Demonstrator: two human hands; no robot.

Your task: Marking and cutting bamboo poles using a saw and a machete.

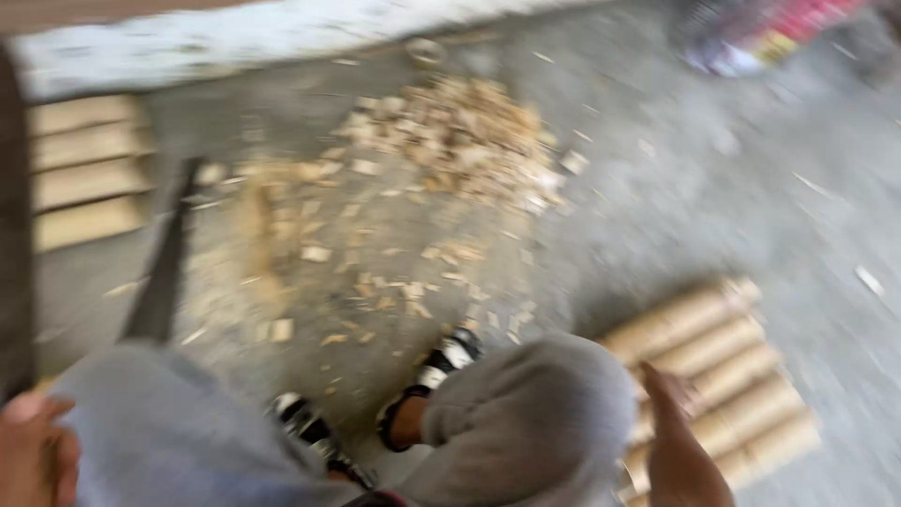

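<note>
Seated over a chip-strewn floor, right hand reaching to a row of turned wooden rods.

The right hand [678, 451], at five o'clock, hovers open with fingers loosely spread, holding nothing, just above the pale, smooth cylindrical rods [718, 376] lying side by side on the grey concrete floor [713, 197]. This looks like the picking-up step; closing on one rod calls for a lower reach. The left hand [33, 455], at eight o'clock, rests by the grey-clothed knee; its grip is too blurred to tell. Rough blond wood chips [450, 141] heap at twelve o'clock; flat planks [84, 169] lie at ten.
</note>
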